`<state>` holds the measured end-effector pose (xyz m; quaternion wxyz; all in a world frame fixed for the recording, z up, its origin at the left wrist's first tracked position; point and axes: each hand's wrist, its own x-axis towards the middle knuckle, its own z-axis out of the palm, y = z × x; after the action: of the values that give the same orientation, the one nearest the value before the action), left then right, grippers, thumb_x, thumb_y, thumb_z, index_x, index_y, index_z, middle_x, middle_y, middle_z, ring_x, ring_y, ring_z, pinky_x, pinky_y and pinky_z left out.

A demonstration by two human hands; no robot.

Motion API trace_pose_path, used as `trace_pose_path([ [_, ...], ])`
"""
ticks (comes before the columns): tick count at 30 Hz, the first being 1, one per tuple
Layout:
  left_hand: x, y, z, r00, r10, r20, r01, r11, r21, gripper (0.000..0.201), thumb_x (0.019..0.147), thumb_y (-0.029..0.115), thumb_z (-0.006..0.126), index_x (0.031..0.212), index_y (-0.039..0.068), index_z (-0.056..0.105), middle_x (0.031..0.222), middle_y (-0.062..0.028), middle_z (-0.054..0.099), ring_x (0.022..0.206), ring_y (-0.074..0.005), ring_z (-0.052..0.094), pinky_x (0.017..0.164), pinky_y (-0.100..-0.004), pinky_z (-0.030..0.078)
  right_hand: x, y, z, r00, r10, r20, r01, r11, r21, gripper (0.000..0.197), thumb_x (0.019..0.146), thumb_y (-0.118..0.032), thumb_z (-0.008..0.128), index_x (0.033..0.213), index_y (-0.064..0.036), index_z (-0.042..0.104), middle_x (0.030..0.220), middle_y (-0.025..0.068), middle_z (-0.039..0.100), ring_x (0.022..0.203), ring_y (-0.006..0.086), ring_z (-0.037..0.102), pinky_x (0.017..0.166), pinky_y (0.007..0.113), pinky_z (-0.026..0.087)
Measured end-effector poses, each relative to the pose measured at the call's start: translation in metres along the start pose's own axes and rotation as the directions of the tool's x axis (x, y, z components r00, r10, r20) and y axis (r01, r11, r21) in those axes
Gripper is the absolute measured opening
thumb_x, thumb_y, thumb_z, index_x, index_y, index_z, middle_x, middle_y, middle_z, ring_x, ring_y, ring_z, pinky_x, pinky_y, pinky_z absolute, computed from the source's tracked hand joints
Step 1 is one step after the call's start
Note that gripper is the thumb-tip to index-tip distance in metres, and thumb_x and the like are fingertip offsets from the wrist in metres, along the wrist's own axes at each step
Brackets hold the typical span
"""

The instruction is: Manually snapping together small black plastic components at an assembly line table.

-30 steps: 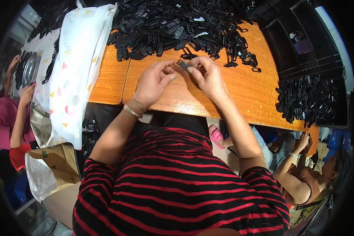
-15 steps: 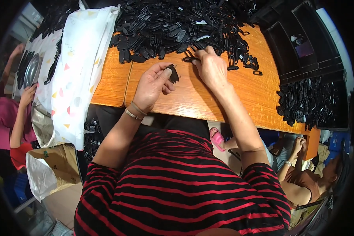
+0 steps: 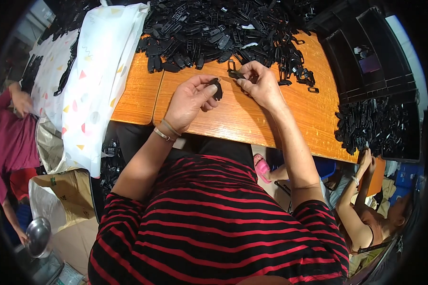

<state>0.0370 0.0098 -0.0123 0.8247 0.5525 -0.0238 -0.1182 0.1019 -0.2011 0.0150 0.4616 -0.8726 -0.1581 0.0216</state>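
Note:
Between the thumb and fingers of my left hand [image 3: 191,103] is a small black plastic piece [image 3: 216,89] with a rounded outline, held just above the wooden table [image 3: 214,121]. My right hand [image 3: 262,88] pinches a dark, narrow plastic part [image 3: 234,73] with an open loop at its far end. The two parts are a short gap apart. Just beyond both hands lies a big heap of black plastic parts [image 3: 195,35], some slim frames, others solid covers.
A white patterned sheet [image 3: 97,85] drapes over the table's left side. Black parts fill a dark tray [image 3: 402,147] at right. Two co-workers are nearby: one at left holds a metal bowl [image 3: 38,235], one at right reaches to the tray's parts. An open paper bag [image 3: 64,197] stands lower left.
My right hand has drawn slightly back from the heap with the part. My left hand moved a little right. The left co-worker's bowl went down off the table; the right co-worker's hands rose.

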Motion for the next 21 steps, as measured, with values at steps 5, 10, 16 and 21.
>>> trace_pose_path([
  [5,0.001,-0.005,0.008,0.997,0.047,-0.059,-0.052,0.996,-0.077,0.026,0.094,0.013,0.062,0.117,0.001,0.058,0.085,-0.0019,0.064,0.07,-0.0062,0.06,0.062,-0.0176,0.046,-0.022,-0.028,0.017,0.989,-0.122,-0.078,0.113,0.987,-0.114,0.013,0.085,-0.002,0.067,0.095,0.0017,0.061,0.08,0.0083,0.061,0.07,0.0137,0.061,0.058,0.025,0.049],
  [10,0.0,-0.004,0.011,0.983,0.116,-0.142,-0.128,0.988,-0.084,0.029,0.093,0.011,0.062,0.12,0.0,0.058,0.086,-0.0015,0.065,0.071,-0.0057,0.06,0.064,-0.0178,0.048,-0.047,-0.051,0.031,0.926,-0.344,-0.159,0.307,0.927,-0.217,0.025,0.085,-0.002,0.066,0.109,0.0015,0.062,0.094,0.0157,0.062,0.073,0.0257,0.064,0.062,0.03,0.052],
  [16,-0.008,0.001,0.01,0.985,0.151,-0.08,-0.16,0.978,-0.135,0.033,0.093,0.008,0.063,0.125,-0.001,0.058,0.089,-0.0017,0.066,0.073,-0.0055,0.061,0.067,-0.0184,0.049,-0.055,-0.045,0.047,0.94,-0.253,-0.229,0.258,0.966,-0.008,0.031,0.084,0.0,0.068,0.115,0.0002,0.06,0.096,0.0103,0.062,0.07,0.015,0.061,0.063,0.025,0.05],
  [21,-0.013,0.006,0.012,0.988,0.146,-0.057,-0.152,0.981,-0.121,0.033,0.093,0.007,0.063,0.124,-0.001,0.059,0.09,-0.0014,0.067,0.071,-0.0049,0.06,0.065,-0.0174,0.048,-0.057,-0.044,0.049,0.982,0.035,-0.187,0.054,0.893,0.446,0.03,0.084,0.001,0.07,0.113,-0.0001,0.062,0.093,0.0045,0.059,0.07,0.007,0.056,0.063,0.021,0.047],
])
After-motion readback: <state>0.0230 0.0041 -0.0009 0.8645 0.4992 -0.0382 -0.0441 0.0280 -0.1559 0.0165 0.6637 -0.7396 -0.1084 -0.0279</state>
